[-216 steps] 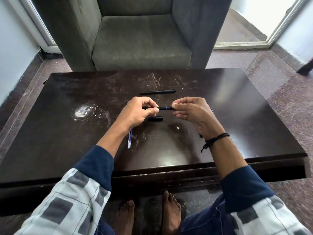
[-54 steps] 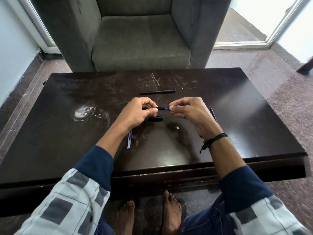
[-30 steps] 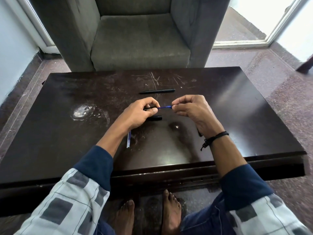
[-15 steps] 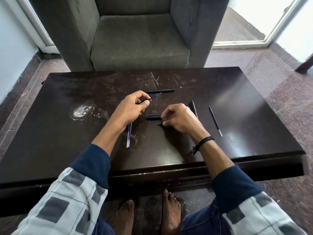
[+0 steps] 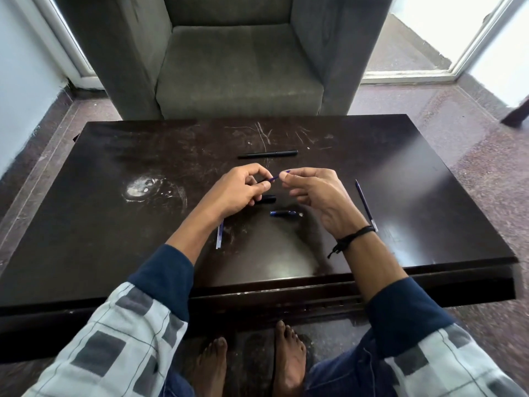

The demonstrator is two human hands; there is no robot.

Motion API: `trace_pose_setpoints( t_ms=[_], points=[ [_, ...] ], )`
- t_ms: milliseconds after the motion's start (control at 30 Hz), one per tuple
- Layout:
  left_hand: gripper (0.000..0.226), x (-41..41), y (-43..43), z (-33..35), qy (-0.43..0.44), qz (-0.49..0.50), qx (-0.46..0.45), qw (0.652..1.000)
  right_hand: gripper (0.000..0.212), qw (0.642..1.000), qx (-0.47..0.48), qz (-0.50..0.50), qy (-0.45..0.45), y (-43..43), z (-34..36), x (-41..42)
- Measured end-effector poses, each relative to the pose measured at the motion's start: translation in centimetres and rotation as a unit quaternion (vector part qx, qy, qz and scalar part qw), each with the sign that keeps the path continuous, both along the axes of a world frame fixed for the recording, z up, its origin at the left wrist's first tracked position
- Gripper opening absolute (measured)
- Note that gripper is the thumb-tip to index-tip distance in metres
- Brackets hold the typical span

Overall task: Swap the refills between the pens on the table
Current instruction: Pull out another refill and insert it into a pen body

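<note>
Table (image 5: 114, 224): dark glossy wood, fine scratches at the far side, one whitish round smear (image 5: 143, 187) to the left. We see the left hand (image 5: 237, 193) with fingers curled tight; only a sliver of a black barrel (image 5: 260, 181) shows between thumb and forefinger. A thin blue refill (image 5: 277, 176), straight and slightly translucent, sticks out of that barrel and slopes up to the right. The right hand (image 5: 315, 196) pinches the refill's far end between thumb and forefinger, with a short tip poking out past them; its other fingers curl loosely and hold nothing. Both hands are raised over mid-table, so the refill spans the small gap between the two pinches. Directly below that gap lie a short black cap (image 5: 267, 198), cylindrical and matte, and nearer us a short blue piece (image 5: 284, 213); we can't tell what part it is. A whole black pen (image 5: 267, 154) lies crosswise beyond the hands. A slim blue rod with a silvery tip (image 5: 364, 203) lies right of the right hand. A clear-blue tube (image 5: 219, 236) pokes out from under the left wrist. There is a black cord bracelet (image 5: 353, 237) on the right wrist.
</note>
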State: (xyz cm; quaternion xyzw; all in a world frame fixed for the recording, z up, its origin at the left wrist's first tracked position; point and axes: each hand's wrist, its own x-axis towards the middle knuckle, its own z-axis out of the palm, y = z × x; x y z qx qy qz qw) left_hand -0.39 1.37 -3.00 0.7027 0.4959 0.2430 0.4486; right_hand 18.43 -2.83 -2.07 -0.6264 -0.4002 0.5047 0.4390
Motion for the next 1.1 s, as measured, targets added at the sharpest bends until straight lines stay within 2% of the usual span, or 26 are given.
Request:
trace_pose_setpoints(
  t_ms=[400, 700, 867, 1000, 1100],
  points=[
    [0.013, 0.4, -0.3, -0.1, 0.023, -0.028, -0.018, 0.999, 0.012, 0.995, 0.010, -0.082, 0.057, 0.3, 0.2, 0.8],
    [0.012, 0.4, -0.2, -0.1, 0.027, -0.021, -0.015, 0.999, 0.015, 0.999, -0.006, -0.046, 0.026, 0.2, -0.1, 0.4],
    [0.012, 0.4, -0.2, -0.1, 0.020, -0.018, -0.013, 1.000, 0.016, 0.994, 0.006, -0.095, 0.046, 0.5, 0.1, 1.1],
    [0.013, 0.6, -0.2, -0.4, 0.019, -0.015, -0.004, 1.000, 0.012, 0.997, 0.000, -0.057, 0.052, 0.2, -0.2, 0.5],
    [0.013, 0.7, -0.3, -0.3, 0.014, -0.014, -0.005, 1.000, 0.013, 0.995, -0.012, -0.044, 0.090, 0.0, -0.1, 0.1]
  ],
)
